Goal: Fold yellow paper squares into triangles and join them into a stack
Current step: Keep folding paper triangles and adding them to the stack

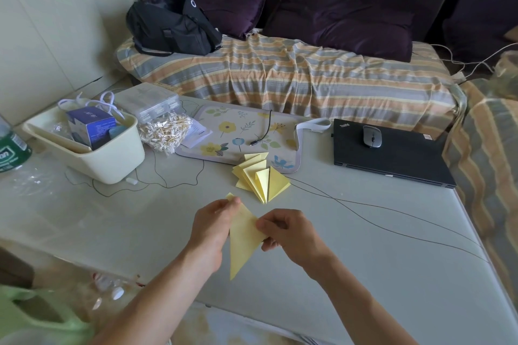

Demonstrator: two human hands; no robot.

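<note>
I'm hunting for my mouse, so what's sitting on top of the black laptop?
A grey mouse rests on the closed black laptop, toward its far edge. A small sticker shows near a far corner. Anything beneath the laptop is hidden.

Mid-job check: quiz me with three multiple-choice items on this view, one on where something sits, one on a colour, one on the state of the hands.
1. Where does the mouse sit?
A. on the closed laptop
B. in the cream bin
C. on the floral mat

2. What colour are the cushions on the sofa?
A. orange
B. dark purple
C. white

3. What are the hands doing?
A. both lie flat on the table
B. only one holds paper
C. the left hand and right hand both pinch the folded yellow triangle

Answers: 1 A, the mouse rests on the black lid. 2 B, they match the sofa back. 3 C, fingers of each hand grip opposite edges above the table.
</note>
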